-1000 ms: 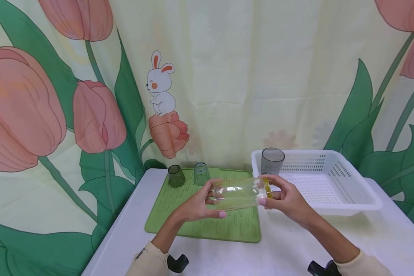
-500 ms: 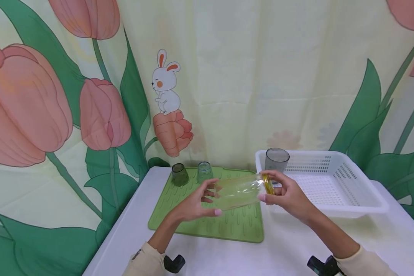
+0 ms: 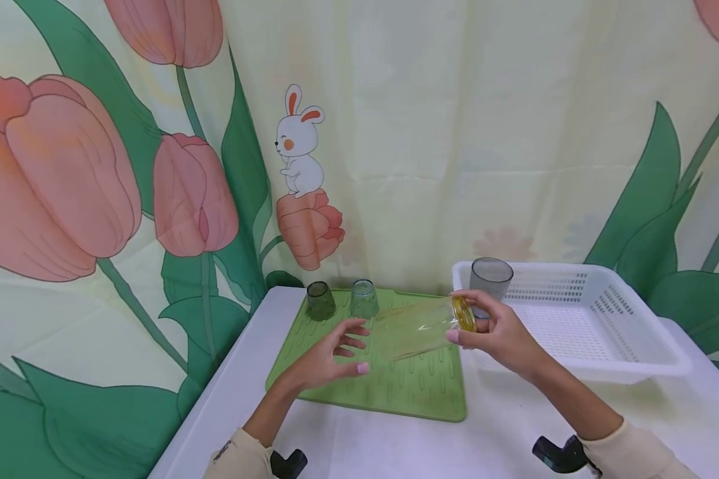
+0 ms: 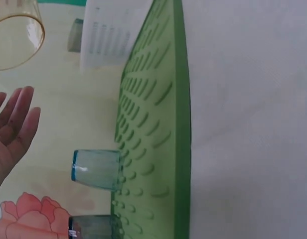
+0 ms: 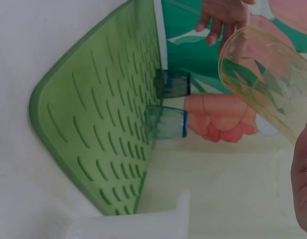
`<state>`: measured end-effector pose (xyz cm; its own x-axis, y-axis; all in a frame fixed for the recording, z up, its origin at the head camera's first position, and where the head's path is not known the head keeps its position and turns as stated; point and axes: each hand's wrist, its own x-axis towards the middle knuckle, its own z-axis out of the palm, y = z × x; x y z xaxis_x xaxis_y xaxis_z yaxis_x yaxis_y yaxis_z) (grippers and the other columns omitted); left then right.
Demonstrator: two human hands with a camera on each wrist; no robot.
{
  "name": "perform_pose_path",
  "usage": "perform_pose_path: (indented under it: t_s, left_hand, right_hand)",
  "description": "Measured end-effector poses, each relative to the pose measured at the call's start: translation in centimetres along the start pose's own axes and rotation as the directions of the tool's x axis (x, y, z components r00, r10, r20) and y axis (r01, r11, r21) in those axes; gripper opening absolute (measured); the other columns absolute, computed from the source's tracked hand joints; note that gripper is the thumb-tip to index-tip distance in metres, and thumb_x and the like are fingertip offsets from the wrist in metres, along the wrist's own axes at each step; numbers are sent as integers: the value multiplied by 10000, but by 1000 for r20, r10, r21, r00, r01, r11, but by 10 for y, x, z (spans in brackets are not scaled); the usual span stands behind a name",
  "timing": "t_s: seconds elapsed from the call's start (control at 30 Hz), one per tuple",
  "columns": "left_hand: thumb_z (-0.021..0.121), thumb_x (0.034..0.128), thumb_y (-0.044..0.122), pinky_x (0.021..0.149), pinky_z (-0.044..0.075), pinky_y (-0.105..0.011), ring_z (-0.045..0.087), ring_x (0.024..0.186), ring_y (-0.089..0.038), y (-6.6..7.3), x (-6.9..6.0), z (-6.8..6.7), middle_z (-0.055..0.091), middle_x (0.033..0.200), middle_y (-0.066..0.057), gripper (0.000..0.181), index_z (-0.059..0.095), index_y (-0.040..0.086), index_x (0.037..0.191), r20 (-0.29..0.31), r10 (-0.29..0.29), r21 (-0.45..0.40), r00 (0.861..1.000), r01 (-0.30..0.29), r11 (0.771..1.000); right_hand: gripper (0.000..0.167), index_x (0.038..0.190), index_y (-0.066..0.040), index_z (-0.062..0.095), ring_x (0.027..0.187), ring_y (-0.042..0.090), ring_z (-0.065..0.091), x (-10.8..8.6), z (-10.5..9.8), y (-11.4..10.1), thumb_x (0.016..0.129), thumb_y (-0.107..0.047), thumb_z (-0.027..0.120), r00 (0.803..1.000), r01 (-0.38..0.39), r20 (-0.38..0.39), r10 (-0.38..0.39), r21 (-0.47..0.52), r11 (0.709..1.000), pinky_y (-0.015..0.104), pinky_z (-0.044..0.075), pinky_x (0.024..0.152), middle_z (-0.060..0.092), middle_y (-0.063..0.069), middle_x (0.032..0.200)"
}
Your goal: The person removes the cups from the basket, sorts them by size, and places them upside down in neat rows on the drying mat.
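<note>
Pink tulips and a white rabbit on a carrot decorate the left part of the curtain behind the white table. Next comes a dark glass, narrower end up, on the far left of the green mat. The left hand is in front, fingers spread and holding nothing. A blue-green glass stands just beside the dark one, also narrower end up. Above the mat, a yellow glass tilts in the air, its mouth near the left hand but apart from it. The right hand grips its thick base. Farther right, a grey glass rises above the rim at the left end of a white basket.
</note>
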<state>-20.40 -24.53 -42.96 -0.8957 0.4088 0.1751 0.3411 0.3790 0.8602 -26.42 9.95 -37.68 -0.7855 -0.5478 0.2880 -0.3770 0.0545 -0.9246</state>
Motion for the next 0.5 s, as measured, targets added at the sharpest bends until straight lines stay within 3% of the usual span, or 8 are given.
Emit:
perform_pose_path:
  t_s: [0.23, 0.37, 0.5]
  left_hand:
    - [706, 939, 333, 1046, 459, -559, 564, 1270, -313, -13, -17, -6, 505, 1447, -87, 686, 381, 149, 1514, -28, -30, 7, 999, 31, 1000]
    - [701, 945, 298, 1049, 442, -584, 544, 1274, -391, -21, -28, -10, 512, 1435, -94, 662, 386, 154, 1510, -62, -61, 1, 996, 61, 998]
    - [696, 949, 261, 1042, 444, -577, 525, 1267, -450, -27, -40, -17, 516, 1427, -108, 640, 396, 144, 1502, -97, -83, -1, 992, 83, 997]
  right_hand:
    - [635, 1419, -31, 455, 800, 156, 727, 9, 6, -6, 870, -86, 768, 1000, -26, 9, 26, -35, 999, 333, 597, 737, 423, 255, 1367]
    - [631, 1412, -59, 467, 785, 160, 720, 15, 9, -7, 867, -121, 780, 999, -35, 19, 37, -69, 997, 312, 575, 736, 443, 236, 1370]
    - [631, 1401, -82, 478, 768, 166, 723, 21, 11, -5, 857, -133, 793, 998, -44, 30, 46, -79, 996, 318, 563, 724, 538, 236, 1255]
